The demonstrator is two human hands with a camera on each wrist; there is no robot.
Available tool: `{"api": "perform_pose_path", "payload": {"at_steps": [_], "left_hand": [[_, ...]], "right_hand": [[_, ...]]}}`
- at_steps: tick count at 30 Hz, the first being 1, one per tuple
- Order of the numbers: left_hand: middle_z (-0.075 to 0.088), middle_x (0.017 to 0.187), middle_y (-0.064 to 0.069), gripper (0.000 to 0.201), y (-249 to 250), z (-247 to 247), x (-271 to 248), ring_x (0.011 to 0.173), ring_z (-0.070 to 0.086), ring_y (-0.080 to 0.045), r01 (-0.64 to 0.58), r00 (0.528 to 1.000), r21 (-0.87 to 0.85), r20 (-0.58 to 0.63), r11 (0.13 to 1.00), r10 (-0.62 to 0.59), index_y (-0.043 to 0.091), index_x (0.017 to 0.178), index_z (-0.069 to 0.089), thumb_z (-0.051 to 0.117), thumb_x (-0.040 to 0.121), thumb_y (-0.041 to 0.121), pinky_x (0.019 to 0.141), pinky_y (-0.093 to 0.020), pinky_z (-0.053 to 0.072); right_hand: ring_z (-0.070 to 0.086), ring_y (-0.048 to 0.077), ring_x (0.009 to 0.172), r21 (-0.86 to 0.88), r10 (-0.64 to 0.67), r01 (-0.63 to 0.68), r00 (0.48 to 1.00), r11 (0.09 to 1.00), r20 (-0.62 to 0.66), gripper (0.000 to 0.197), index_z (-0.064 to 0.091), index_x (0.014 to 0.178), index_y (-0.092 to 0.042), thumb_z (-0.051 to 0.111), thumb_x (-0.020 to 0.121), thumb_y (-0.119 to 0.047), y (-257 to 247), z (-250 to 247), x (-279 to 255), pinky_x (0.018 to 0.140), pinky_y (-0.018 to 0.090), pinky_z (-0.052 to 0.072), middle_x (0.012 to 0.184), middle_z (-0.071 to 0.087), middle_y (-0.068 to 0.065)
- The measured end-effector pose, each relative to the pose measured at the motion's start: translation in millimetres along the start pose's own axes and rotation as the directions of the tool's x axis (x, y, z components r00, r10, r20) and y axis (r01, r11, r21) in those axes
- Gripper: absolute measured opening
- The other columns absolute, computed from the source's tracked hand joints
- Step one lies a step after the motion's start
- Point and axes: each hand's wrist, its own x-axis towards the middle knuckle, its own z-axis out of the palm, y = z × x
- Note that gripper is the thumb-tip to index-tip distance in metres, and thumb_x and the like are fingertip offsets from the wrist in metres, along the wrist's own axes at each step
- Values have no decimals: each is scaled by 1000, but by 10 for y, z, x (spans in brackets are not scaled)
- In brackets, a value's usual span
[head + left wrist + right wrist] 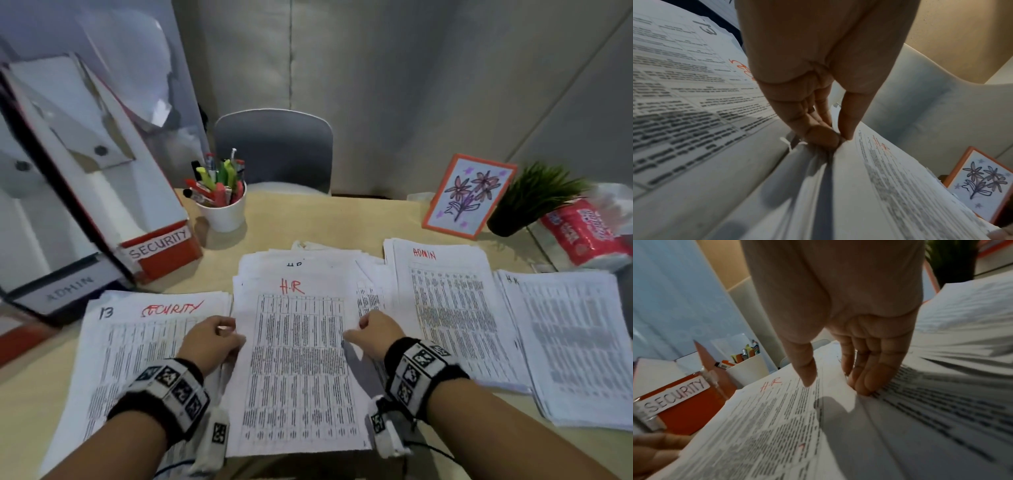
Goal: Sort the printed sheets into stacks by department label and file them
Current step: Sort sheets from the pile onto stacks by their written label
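Note:
A stack of printed sheets marked H.R in red [294, 359] lies in the middle of the desk. My left hand [230, 335] pinches its left edge, thumb against fingers [822, 136]. My right hand [357, 328] grips its right edge, with the thumb [806, 378] on the top sheet and the fingers [865, 384] down the side. Left of it lies the SECURITY stack [147, 346], to the right the ADMIN stack [452, 308], and at the far right another stack marked H.R [575, 342]. More sheets stick out behind the middle stack.
An orange SECURITY binder [161, 250] and an ADMIN binder [68, 284] lean at the left. A white pen cup [222, 214] stands behind the stacks. At the back right stand a framed flower drawing [469, 195], a potted plant [527, 202] and a red packet [585, 236]. A grey chair [274, 150] faces me.

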Motion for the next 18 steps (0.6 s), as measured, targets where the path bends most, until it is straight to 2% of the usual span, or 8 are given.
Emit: {"api": "perform_pose_path", "payload": {"at_steps": [2, 5, 8, 10, 13, 14, 16, 18], "left_hand": [[69, 84, -6, 30, -9, -12, 15, 71, 65, -20, 9, 1000, -27, -4, 1000, -9, 12, 102, 62, 77, 76, 11, 66, -27, 51], [71, 80, -9, 28, -15, -34, 11, 68, 66, -23, 25, 999, -52, 25, 998, -23, 12, 94, 63, 80, 73, 9, 71, -34, 56], [72, 77, -6, 26, -9, -47, 12, 72, 68, -24, 33, 999, -73, 38, 997, -30, 16, 87, 64, 83, 70, 19, 76, -40, 57], [71, 81, -5, 24, -4, -44, 6, 71, 66, -20, 22, 1000, -70, 18, 997, -21, 20, 82, 60, 82, 72, 20, 68, -31, 53], [69, 82, -8, 21, 20, -27, -13, 64, 63, -15, 40, 999, -160, -30, 986, -45, 11, 86, 59, 77, 76, 5, 49, -20, 46], [68, 80, -8, 21, 34, -28, -24, 64, 63, -15, 46, 998, -196, -43, 979, -56, 8, 89, 60, 75, 77, 2, 46, -18, 46], [70, 81, -7, 23, 31, -41, -2, 69, 66, -21, 45, 996, -218, -72, 975, -62, 7, 95, 60, 75, 77, 2, 54, -22, 50], [72, 84, -7, 23, 27, -62, 32, 73, 68, -24, 46, 994, -211, -88, 976, -66, 10, 96, 61, 74, 78, 6, 62, -29, 50]], "right_hand": [[33, 13, 50, 131, 42, -39, 999, 991, -27, 39, 35, 62, -19, 70, 79, -23, 22, 18, 16, 47, 23, 25, 58, 29, -3], [50, 14, 67, 316, 126, -108, 991, 943, -38, 23, 51, 77, -15, 73, 75, -13, 94, -2, -17, 55, 21, 40, 74, 51, 0], [46, 14, 56, 348, 102, -82, 994, 934, -41, 28, 47, 64, -15, 71, 77, -8, 117, 2, -39, 52, 23, 39, 62, 47, 1], [39, 14, 53, 294, 74, -55, 996, 954, -55, 36, 39, 58, -15, 66, 82, -9, 122, 26, -46, 51, 23, 33, 57, 40, 0], [37, 17, 57, 241, 88, -45, 981, 970, -174, 32, 36, 60, -13, 56, 85, -5, 188, 39, -33, 54, 25, 29, 60, 37, 3], [38, 18, 61, 235, 107, -55, 970, 970, -217, 26, 40, 64, -11, 53, 85, -5, 227, 25, -17, 55, 26, 29, 64, 39, 6], [44, 19, 68, 247, 163, -93, 946, 965, -282, 13, 52, 77, -7, 48, 89, -4, 305, -45, 9, 61, 26, 32, 76, 50, 11], [53, 24, 82, 304, 245, -143, 912, 942, -330, 17, 60, 99, -4, 44, 92, -3, 412, -148, 28, 72, 27, 39, 96, 60, 15]]}}
